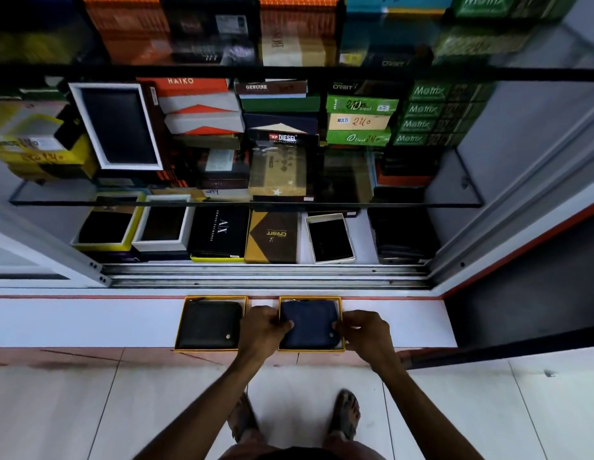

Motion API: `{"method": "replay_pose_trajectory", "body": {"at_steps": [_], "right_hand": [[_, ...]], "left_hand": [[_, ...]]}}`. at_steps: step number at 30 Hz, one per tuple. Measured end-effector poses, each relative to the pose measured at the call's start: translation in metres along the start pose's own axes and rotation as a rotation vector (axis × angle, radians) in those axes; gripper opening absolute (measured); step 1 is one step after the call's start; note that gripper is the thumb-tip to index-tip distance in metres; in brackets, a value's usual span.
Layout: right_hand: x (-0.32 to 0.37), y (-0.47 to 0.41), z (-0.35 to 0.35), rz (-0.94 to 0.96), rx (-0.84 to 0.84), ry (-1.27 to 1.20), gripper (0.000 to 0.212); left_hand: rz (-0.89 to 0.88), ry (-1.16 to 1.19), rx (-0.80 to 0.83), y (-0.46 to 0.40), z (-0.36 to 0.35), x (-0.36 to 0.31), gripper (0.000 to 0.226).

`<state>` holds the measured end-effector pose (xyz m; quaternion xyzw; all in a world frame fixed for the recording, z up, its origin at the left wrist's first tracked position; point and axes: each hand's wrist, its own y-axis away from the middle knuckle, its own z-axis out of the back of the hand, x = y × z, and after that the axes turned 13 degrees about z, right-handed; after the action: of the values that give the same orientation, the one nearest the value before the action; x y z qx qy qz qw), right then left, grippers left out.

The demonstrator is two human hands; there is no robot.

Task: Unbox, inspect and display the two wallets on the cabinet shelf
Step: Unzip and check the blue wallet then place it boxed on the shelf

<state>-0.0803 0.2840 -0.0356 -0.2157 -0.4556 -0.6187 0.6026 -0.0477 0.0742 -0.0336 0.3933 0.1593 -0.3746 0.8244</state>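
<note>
Item: two wallets, lids off, neither yet shelved.

Your left hand [263, 327] and right hand [365, 328] each pinch a side of the navy wallet [310, 323], which sits in its yellow-trimmed box [311, 349] on the white ledge [90, 322] before the cabinet. The black wallet [209, 324] lies untouched in its matching box [181, 323] just left. Done, by the look: unboxing begun. Left: lifting out, inspecting, displaying both. Both boxes overhang the ledge's near edge slightly. Bottom shelf [362, 240] is crowded; bare room shows only around the white tray [329, 238], under the glass shelf [249, 203].
</note>
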Motion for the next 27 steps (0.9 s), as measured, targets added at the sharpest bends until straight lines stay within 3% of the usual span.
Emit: {"method": "replay_pose_trajectory", "body": {"at_steps": [4,8,14,16,22,27], "right_hand": [[0.009,0.009,0.006,0.014,-0.059,-0.082,0.010],[0.042,0.019,0.032,0.084,-0.127,-0.225,0.015],[0.129,0.023,0.072,0.340,-0.228,-0.365,0.025],[0.155,0.022,0.082,0.431,-0.278,-0.356,0.029],[0.203,-0.015,0.104,0.558,-0.382,-0.386,0.029],[0.217,-0.067,0.112,0.540,-0.440,-0.326,0.038]], "left_hand": [[0.003,0.145,-0.021,0.014,0.014,-0.007,0.018],[-0.001,0.332,-0.063,0.032,0.051,-0.024,0.021],[-0.184,0.599,-0.167,0.062,0.119,-0.076,0.038],[-0.276,0.661,-0.190,0.067,0.136,-0.094,0.032],[-0.461,0.702,-0.272,0.055,0.168,-0.147,0.029],[-0.463,0.634,-0.281,0.011,0.166,-0.189,0.033]]}}
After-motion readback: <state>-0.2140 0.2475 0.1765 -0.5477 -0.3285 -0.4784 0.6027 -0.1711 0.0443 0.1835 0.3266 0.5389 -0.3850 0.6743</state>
